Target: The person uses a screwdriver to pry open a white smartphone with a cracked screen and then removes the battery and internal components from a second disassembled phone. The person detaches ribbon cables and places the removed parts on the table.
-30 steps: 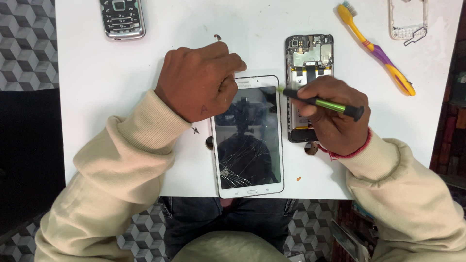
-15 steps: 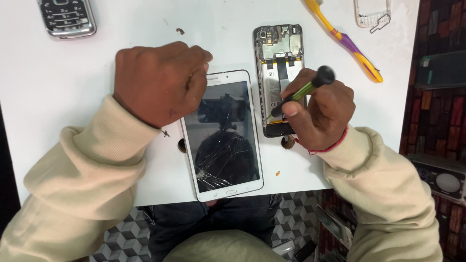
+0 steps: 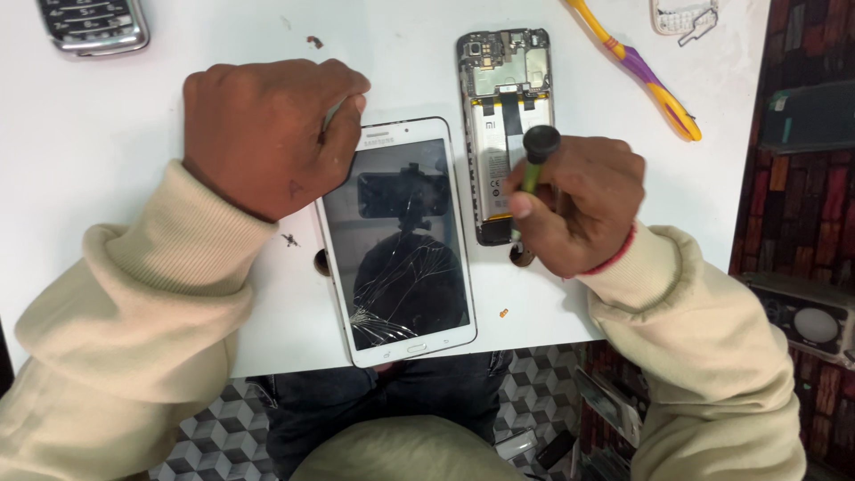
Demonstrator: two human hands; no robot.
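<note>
A white tablet [image 3: 398,242] with a cracked dark screen lies on the white table [image 3: 178,98], its lower end over the front edge. My left hand [image 3: 267,134] rests fisted on the tablet's top left corner, pinning it down. To its right lies an opened phone [image 3: 505,125] with its back cover off and its insides showing. My right hand [image 3: 579,205] grips a green screwdriver [image 3: 533,160] with a black cap, held almost upright, tip down at the lower end of the opened phone.
A dark keypad phone [image 3: 89,25] lies at the back left. A yellow and purple toothbrush [image 3: 643,71] lies at the back right beside a white phone frame [image 3: 684,16]. Small screws and bits [image 3: 504,313] dot the table. Shelving with boxes stands to the right.
My right hand has turned the screwdriver from lying flat, pointing left, to nearly upright over the opened phone's lower end. My left hand has stayed on the tablet's corner.
</note>
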